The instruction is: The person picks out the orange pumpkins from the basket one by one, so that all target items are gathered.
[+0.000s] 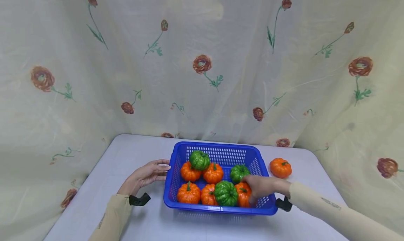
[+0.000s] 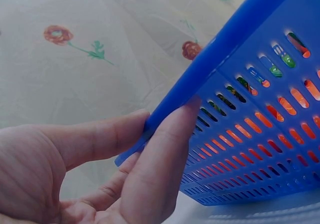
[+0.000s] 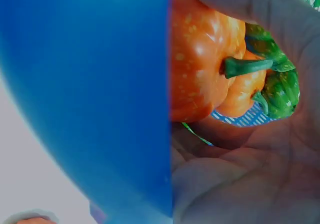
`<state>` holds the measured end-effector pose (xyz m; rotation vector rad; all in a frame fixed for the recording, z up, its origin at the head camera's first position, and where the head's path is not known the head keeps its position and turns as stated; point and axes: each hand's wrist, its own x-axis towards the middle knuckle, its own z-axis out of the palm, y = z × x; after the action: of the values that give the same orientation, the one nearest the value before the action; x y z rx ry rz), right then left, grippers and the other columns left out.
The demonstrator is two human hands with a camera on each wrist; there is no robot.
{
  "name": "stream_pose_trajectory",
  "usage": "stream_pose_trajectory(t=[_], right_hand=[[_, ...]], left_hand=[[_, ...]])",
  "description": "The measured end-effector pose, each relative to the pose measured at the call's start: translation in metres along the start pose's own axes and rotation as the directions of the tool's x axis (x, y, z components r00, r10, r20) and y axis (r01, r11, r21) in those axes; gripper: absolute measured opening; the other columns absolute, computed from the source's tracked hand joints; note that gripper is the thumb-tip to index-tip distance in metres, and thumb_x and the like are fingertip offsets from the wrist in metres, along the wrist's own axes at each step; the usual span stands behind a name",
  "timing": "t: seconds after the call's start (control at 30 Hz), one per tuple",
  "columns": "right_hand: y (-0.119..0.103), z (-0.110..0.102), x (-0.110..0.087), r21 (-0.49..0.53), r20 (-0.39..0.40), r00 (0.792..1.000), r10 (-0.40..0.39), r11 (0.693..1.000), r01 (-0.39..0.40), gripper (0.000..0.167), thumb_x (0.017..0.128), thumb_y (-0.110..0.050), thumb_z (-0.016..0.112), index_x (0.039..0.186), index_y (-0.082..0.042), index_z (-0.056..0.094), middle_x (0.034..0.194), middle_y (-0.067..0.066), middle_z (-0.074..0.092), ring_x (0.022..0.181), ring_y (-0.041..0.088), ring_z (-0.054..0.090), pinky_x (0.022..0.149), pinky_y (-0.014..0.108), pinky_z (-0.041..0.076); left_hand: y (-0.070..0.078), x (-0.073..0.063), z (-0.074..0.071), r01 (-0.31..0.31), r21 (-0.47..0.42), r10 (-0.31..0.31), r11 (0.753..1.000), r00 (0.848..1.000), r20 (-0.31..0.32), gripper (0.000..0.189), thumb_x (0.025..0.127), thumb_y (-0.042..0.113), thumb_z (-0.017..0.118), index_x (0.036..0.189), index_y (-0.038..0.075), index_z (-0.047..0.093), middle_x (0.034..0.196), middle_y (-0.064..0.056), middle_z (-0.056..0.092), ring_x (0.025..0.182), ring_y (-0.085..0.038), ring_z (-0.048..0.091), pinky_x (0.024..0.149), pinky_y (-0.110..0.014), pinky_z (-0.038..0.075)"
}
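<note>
A blue plastic basket [image 1: 221,208] with slotted walls holds several orange pumpkins and a few green ones. At its left side, my left hand [image 1: 153,172] pinches the rim [image 2: 200,68] between thumb and fingers, as the left wrist view shows. My right hand [image 1: 261,187] reaches over the right wall into the basket. Its fingers curve round an orange pumpkin [image 1: 243,194] with a green stem, seen close up in the right wrist view [image 3: 202,58]. Beside that one lies a green pumpkin [image 1: 226,193], and behind it another green pumpkin [image 1: 240,173]. The basket wall hides part of the right hand in its wrist view.
One orange pumpkin [image 1: 280,167] lies on the white table [image 1: 142,148], outside the basket to its right. More orange pumpkins [image 1: 188,192] fill the basket's left part, with a green pumpkin [image 1: 199,160] resting on top. A flowered curtain [image 1: 176,76] hangs behind the table.
</note>
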<state>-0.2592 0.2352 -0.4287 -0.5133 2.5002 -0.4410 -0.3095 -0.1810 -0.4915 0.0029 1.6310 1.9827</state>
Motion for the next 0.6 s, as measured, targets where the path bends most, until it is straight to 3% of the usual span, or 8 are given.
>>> stream_pose_trajectory(t=[0.17, 0.6], right_hand=[[0.002, -0.003, -0.003, 0.078, -0.06, 0.998, 0.036, 0.996, -0.031, 0.069, 0.066, -0.012, 0.084, 0.125, -0.001, 0.05, 0.112, 0.009, 0.06, 0.102, 0.023, 0.057, 0.099, 0.051, 0.048], [0.008, -0.013, -0.018, 0.096, -0.155, 0.988, 0.009, 0.995, 0.006, 0.075, 0.069, -0.021, 0.083, 0.133, -0.001, 0.05, 0.126, 0.013, 0.058, 0.107, 0.024, 0.057, 0.098, 0.053, 0.049]], left_hand=[[0.001, -0.001, 0.001, 0.004, 0.002, -0.004, 1.0, 1.0, -0.005, 0.049, 0.094, 0.008, 0.06, 0.137, -0.001, 0.037, 0.102, -0.01, 0.065, 0.089, -0.019, 0.069, 0.077, -0.03, 0.06], [0.0, 0.0, 0.0, 0.011, -0.001, -0.011, 1.0, 1.0, 0.006, 0.05, 0.095, 0.008, 0.059, 0.138, -0.001, 0.035, 0.103, -0.01, 0.065, 0.089, -0.018, 0.069, 0.077, -0.029, 0.06]])
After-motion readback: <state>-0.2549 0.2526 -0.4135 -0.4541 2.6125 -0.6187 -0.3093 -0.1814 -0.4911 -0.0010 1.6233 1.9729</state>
